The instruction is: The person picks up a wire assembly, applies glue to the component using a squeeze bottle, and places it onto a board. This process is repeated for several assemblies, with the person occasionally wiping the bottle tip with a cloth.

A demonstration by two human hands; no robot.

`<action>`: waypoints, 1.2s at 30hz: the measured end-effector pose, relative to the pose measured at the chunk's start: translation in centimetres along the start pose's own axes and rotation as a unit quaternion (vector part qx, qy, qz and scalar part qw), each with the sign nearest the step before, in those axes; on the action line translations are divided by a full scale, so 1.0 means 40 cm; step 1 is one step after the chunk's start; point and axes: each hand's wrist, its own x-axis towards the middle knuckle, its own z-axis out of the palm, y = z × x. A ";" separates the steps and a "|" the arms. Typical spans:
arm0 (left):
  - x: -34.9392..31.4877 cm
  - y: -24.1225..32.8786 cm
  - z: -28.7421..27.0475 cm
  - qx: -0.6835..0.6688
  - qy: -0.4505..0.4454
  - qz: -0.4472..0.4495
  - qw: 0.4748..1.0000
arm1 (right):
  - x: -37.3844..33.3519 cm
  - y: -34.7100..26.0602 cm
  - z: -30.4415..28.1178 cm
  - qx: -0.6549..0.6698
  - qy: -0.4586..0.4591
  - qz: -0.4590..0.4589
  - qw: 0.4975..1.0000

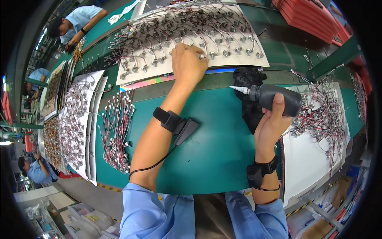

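Note:
My left hand [188, 63] reaches over the near edge of a white board [234, 59]. Its fingers are curled, with thumb and forefinger closed at a small wired metal part [202, 56]; the fingertips are partly hidden. Rows of similar round metal parts [226, 53] with red, black and white wires cover the board. Held in my right hand [272, 123] is a black squeeze bottle [280, 100], lying sideways with its pale tapered nozzle pointing left. Just behind the bottle lies a crumpled black cloth [248, 113].
A bundle of wired parts [117, 131] lies on the green mat [207, 159], left of my forearm. More loaded boards [93, 139] stand farther left. At right, a wire heap [322, 115] covers part of a white sheet [310, 159]. Red trays [306, 20] are stacked behind; co-workers [81, 22] sit at left.

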 end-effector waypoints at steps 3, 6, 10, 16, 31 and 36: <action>-0.041 -0.010 -0.031 -0.064 0.114 0.045 0.990 | 0.001 -0.004 0.007 0.013 0.015 0.003 1.000; -0.143 0.007 -0.137 -0.116 0.088 0.045 0.988 | 0.013 -0.012 -0.010 0.029 0.011 0.004 1.000; -0.354 -0.069 -0.269 -0.112 0.109 0.022 0.988 | 0.000 -0.029 0.002 0.064 -0.047 0.014 0.997; -0.616 -0.265 -0.410 0.018 0.215 -0.152 0.964 | -0.045 -0.008 0.027 0.071 -0.112 0.038 0.991; -0.756 -0.275 -0.438 0.101 0.151 -0.262 0.948 | -0.078 0.019 0.037 0.024 -0.126 0.068 0.989; -0.736 -0.254 -0.401 0.149 0.154 -0.242 0.946 | -0.079 0.020 0.041 0.030 -0.135 0.065 0.988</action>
